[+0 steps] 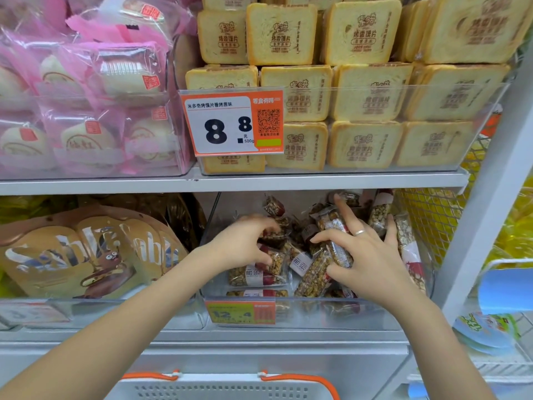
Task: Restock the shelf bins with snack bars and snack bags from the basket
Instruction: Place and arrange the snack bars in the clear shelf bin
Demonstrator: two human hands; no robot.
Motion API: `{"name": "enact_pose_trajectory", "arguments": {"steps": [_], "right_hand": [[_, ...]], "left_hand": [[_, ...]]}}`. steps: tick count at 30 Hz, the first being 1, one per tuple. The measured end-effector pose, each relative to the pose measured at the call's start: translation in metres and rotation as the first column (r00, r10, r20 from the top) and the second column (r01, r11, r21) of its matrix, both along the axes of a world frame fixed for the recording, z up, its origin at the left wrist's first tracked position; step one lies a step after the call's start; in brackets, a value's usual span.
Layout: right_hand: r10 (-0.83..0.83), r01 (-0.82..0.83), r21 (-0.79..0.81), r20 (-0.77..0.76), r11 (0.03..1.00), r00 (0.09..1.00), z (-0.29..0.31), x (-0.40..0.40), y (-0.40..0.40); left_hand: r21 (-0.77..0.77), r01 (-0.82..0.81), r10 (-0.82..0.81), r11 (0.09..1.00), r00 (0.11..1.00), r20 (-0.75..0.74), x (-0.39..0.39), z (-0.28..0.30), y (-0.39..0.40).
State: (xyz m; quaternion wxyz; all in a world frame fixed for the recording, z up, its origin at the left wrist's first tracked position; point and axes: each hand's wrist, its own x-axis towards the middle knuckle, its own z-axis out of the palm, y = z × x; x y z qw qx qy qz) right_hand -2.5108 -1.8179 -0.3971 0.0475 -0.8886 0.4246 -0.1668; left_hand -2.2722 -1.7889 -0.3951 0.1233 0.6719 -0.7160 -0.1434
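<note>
Both my hands reach into a clear plastic bin (317,313) on the lower shelf, filled with several wrapped nut snack bars (253,277). My left hand (245,243) curls its fingers round a bar at the pile's left side; it is blurred. My right hand (363,255), a ring on one finger, holds a bar (337,249) between thumb and fingers, with the other fingers spread over the pile's right side. The white basket (225,389) with orange handles shows only its top rim at the bottom edge; its contents are hidden.
Left of the bin stand brown and gold snack bags (86,252). The shelf above holds a bin of toast-shaped packs (366,93) behind an orange price tag (230,122), and pink wrapped buns (86,96). A white shelf upright (490,183) and yellow mesh (429,220) close the right side.
</note>
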Motion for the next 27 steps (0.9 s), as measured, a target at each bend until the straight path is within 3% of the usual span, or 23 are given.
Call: {"name": "enact_pose_trajectory", "arguments": {"steps": [1,5,9,15,20,23,27], "right_hand": [[0.000,0.000,-0.001,-0.004,1.000,1.000,0.000,0.000,0.000],[-0.002,0.002,-0.010,-0.008,1.000,1.000,-0.001,0.001,0.000],[-0.007,0.007,-0.014,0.008,1.000,1.000,-0.003,0.000,-0.001],[-0.019,0.018,-0.020,-0.011,1.000,1.000,-0.003,0.001,-0.003],[-0.013,0.013,-0.011,-0.009,1.000,1.000,-0.002,0.001,-0.002],[-0.012,0.012,-0.026,-0.013,1.000,1.000,-0.002,0.001,-0.002],[-0.007,0.007,-0.033,-0.010,0.999,1.000,-0.004,0.000,-0.004]], "left_hand": [[0.000,0.003,-0.003,1.000,0.999,0.041,-0.002,0.001,-0.007],[0.030,-0.137,0.138,0.990,0.990,-0.026,-0.002,0.001,-0.051],[0.157,-0.164,0.134,0.974,0.974,0.183,0.012,-0.005,-0.066],[0.340,-0.061,0.010,0.938,0.989,0.150,0.031,0.011,-0.059],[0.519,-0.020,-0.015,0.854,0.998,0.064,0.024,0.014,-0.063],[0.419,-0.090,0.102,0.903,0.995,-0.005,0.024,0.013,-0.065],[0.000,-0.192,0.192,0.981,0.979,0.075,0.034,-0.005,-0.078]]}}
